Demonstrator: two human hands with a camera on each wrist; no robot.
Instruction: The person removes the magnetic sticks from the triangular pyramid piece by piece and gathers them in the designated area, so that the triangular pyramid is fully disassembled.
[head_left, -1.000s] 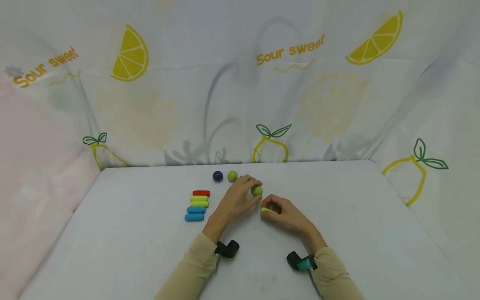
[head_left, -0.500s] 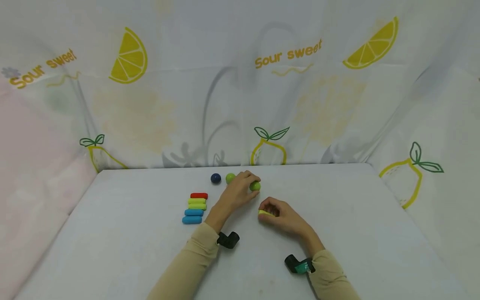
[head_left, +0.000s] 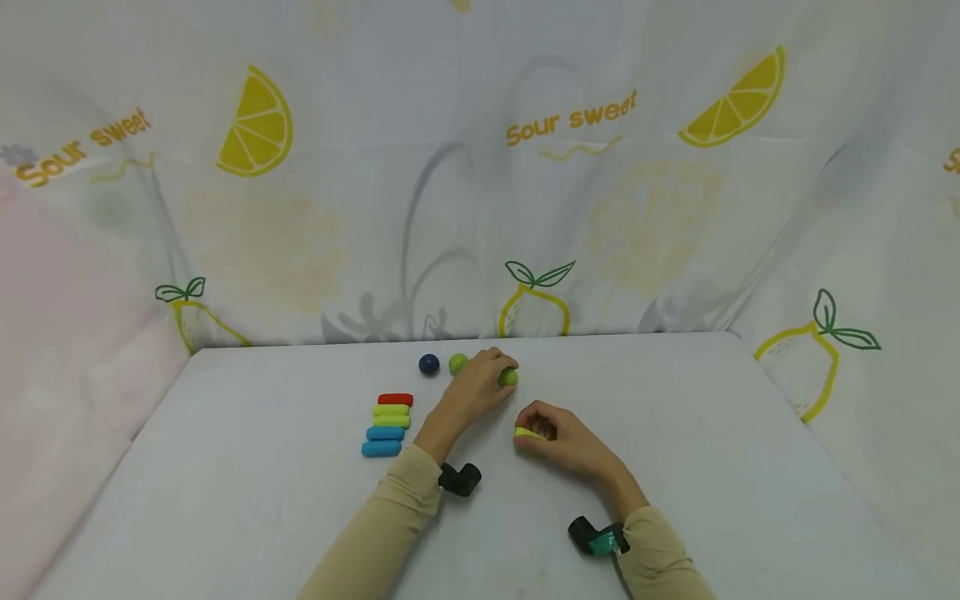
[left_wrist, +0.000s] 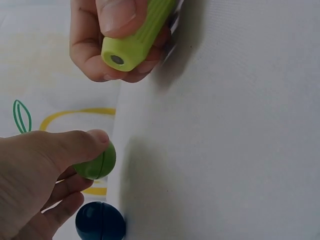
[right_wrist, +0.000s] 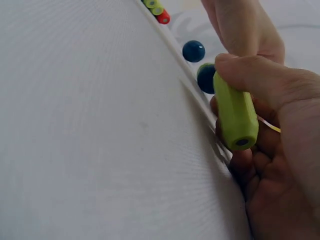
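My left hand (head_left: 472, 387) pinches a green ball (left_wrist: 100, 162) with a seam between thumb and fingers, near the back of the table. My right hand (head_left: 558, 437) grips a yellow-green magnetic rod (right_wrist: 235, 115), its thumb on top and fingers curled beneath; a dark metal dot shows at its end. The hands are apart, the rod a little in front and right of the held ball. Left of my left hand lie another green ball (head_left: 457, 363), partly hidden by it, and a dark blue ball (head_left: 429, 365). One dark blue ball (left_wrist: 101, 221) shows beneath the fingers in the left wrist view.
A column of rods lies left of my left hand: a red rod (head_left: 395, 400), two yellow-green rods (head_left: 392, 417) and two blue rods (head_left: 383, 442). A lemon-print cloth (head_left: 360, 208) hangs behind the white table (head_left: 225, 483).
My left hand, still holding the green ball, has moved slightly back and turned, so more of the ball is hidden. My right hand keeps the rod nearly still. The head view has tilted slightly.
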